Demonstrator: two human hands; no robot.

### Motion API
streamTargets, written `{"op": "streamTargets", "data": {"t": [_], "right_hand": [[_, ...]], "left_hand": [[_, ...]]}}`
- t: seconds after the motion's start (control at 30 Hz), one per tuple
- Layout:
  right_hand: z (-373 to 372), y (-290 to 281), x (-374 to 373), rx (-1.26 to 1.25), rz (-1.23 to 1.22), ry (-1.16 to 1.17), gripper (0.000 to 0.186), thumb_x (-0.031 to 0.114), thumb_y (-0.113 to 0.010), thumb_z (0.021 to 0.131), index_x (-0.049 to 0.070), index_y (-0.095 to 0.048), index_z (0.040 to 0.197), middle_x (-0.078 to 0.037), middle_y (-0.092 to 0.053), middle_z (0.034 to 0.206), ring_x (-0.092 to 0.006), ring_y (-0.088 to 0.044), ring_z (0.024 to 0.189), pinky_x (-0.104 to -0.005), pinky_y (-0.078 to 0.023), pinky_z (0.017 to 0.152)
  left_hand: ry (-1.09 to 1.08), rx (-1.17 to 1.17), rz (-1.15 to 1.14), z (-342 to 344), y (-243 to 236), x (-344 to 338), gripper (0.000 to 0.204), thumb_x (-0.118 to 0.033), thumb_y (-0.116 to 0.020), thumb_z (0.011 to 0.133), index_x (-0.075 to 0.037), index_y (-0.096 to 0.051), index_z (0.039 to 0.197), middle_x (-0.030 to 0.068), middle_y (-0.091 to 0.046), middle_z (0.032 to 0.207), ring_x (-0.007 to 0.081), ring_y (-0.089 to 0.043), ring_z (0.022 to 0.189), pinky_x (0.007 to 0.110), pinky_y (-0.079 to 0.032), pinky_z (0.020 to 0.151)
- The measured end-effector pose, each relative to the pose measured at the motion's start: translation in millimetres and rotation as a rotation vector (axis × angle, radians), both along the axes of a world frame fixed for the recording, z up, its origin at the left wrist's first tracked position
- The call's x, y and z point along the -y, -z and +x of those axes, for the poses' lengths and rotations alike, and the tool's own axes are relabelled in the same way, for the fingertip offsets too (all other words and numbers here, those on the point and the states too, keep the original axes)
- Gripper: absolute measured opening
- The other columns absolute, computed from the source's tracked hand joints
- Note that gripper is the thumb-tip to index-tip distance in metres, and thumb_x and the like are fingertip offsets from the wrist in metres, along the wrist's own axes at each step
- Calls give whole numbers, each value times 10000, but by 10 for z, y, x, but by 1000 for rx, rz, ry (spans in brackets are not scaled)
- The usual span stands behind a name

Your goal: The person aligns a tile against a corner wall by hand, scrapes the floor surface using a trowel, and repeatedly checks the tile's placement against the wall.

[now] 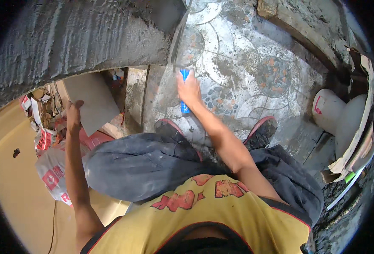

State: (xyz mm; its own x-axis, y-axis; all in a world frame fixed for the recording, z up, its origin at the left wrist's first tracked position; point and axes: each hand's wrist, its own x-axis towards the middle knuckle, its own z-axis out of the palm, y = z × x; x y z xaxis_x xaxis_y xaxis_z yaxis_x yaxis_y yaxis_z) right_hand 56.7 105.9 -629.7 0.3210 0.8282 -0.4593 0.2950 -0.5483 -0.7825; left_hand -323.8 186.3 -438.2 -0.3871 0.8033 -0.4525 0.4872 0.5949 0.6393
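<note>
My right hand (189,89) is closed around the blue handle (185,108) of a tool. A thin grey edge, apparently its blade, lies beside ridged wet grey mortar (85,34) spread over a raised surface at upper left; whether they touch I cannot tell. My left hand (73,108) grips a square beige-grey tile (93,101) by its left edge, below the mortar surface's rim.
Patterned, dusty floor tiles (221,38) lie around my shoes (261,131). A yellow tub-like surface (6,161) holds bags (51,173) and scraps at left. Wooden boards (301,38) edge the upper right; white containers (326,110) and torn cardboard (367,76) stand at right.
</note>
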Motion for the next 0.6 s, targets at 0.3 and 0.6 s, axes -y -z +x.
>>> {"op": "streamTargets", "data": {"t": [0.3,0.6], "right_hand": [[-178,-486,37,-143,58,82,515,442,-544,948,-62,-506,1046,-347,-638,894,-537,-609,896,-585,-466,834],[-188,-355,55,-144,78,141,490,433,-558,944,-43,-517,1052,-343,-636,898,-532,-609,919,-567,-469,805]], "left_hand": [[-6,18,1,-490,120,50,342,-185,-634,772,-42,-552,1072,120,-586,933,259,-604,789,409,-526,695],[13,-102,20,-394,57,-14,334,-181,-620,753,46,-620,998,105,-607,873,221,-594,776,352,-490,704]]}}
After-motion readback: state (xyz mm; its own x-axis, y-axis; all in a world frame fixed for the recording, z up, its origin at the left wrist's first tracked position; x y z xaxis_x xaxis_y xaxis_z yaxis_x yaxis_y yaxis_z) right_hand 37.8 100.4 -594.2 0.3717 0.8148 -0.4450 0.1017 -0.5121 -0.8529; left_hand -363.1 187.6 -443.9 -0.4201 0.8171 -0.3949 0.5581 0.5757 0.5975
